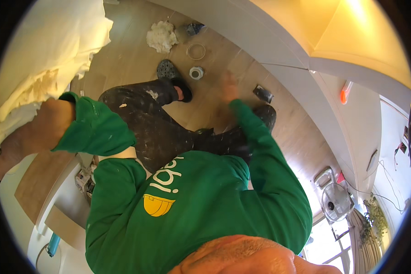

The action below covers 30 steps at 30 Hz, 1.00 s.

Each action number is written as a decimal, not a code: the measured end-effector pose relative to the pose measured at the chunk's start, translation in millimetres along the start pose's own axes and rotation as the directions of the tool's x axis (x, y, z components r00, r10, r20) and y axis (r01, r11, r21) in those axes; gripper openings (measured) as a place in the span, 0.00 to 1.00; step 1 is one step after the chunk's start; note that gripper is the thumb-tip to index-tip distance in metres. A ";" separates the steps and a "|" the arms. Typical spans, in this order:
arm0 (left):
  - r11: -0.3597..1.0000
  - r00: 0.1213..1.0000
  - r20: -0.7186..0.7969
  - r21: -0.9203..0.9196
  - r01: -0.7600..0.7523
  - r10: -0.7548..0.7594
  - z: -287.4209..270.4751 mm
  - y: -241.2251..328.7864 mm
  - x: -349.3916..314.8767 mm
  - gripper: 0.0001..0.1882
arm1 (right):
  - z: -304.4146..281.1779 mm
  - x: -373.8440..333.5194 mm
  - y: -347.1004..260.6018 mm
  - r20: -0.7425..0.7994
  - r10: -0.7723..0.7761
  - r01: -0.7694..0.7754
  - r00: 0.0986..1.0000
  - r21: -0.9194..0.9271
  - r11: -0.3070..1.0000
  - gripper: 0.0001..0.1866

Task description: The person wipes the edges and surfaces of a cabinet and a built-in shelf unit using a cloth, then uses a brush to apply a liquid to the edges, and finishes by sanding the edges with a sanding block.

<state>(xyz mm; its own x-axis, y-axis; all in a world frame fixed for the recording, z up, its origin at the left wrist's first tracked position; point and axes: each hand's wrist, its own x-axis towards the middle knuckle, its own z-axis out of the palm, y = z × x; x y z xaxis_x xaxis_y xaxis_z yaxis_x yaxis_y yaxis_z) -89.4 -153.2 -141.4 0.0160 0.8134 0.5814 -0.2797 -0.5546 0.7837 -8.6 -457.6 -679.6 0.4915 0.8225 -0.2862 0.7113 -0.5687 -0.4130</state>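
My right hand [229,86] reaches down over the wooden floor, smeared by motion, so its fingers cannot be read. Close to it on the right lies a small dark rectangular object [263,93]. A white ring-shaped object [196,73], perhaps a roll of tape, sits left of the hand, with a thin pale ring [196,51] beyond it. My left arm stretches out to the far left, where my left hand [1,168] is mostly cut off by the picture's rim. Beside that forearm rises a pale yellow sheet-like surface [50,50] with a ragged, torn edge.
Past the rings lie a crumpled white heap [162,36] and a small blue item [194,29]. A grey clog [168,69] is near my foot. A long white panel [287,43] curves along the right. A fan [337,203] and a plant [374,218] stand at lower right.
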 end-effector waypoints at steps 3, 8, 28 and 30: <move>1.000 1.000 -0.013 -0.013 0.018 -0.018 -0.9 8.4 0.1 0.27 | -24.6 32.8 -96.9 -0.014 0.051 -0.042 0.999 0.386 0.922 0.50; 0.994 0.995 -0.032 -0.055 0.096 -0.098 4.0 20.5 4.0 0.28 | -8.0 53.9 -110.4 -0.100 0.107 -0.032 0.989 0.566 0.824 0.38; 0.552 0.548 0.171 -0.025 0.833 -0.819 -67.7 -33.9 -234.8 0.16 | -120.2 -60.2 -45.9 -0.136 0.151 -0.021 0.979 0.672 0.740 0.40; 0.532 0.521 0.196 0.000 0.847 -0.831 -66.6 -50.4 -265.9 0.15 | -209.0 -87.7 -88.8 -0.009 0.044 -0.010 0.999 0.912 0.410 0.38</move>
<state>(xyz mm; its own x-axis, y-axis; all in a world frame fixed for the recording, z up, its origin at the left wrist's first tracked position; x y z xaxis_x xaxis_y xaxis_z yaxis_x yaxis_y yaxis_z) -143.5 -329.9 -350.0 0.4286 0.8504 -0.3050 -0.1352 0.3942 0.9090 -9.8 -479.1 -437.1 0.5269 0.7966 -0.2963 -0.1716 -0.2417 -0.9551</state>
